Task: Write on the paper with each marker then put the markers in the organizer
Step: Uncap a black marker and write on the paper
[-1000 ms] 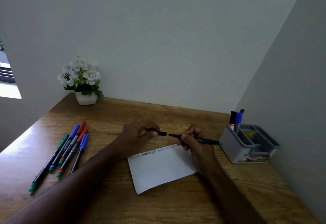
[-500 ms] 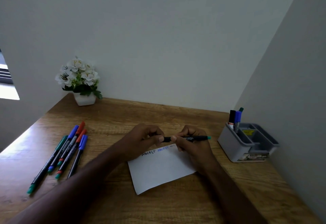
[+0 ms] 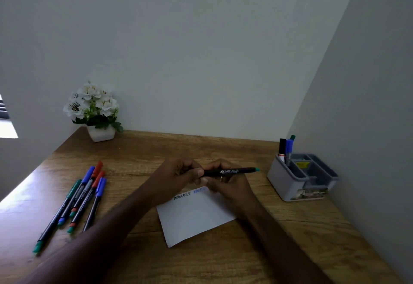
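Observation:
A black marker with a green end [image 3: 232,171] lies level between both hands above the white paper [image 3: 196,216]. My left hand [image 3: 176,176] grips its cap end, which the fingers hide. My right hand [image 3: 228,185] holds the barrel from below. The paper bears black and blue letters along its top edge. Several markers [image 3: 78,198] with blue, red and green caps lie in a row on the left of the desk. The grey organizer [image 3: 301,178] at the right holds three upright markers [image 3: 286,149].
A white pot of white flowers [image 3: 95,111] stands at the back left corner of the wooden desk [image 3: 223,261]. Walls close in behind and on the right, right next to the organizer. A bright window strip shows at the far left.
My left hand has brought the cap to the marker's tip and pushed it on. The two hands have come together, and the marker has swung level.

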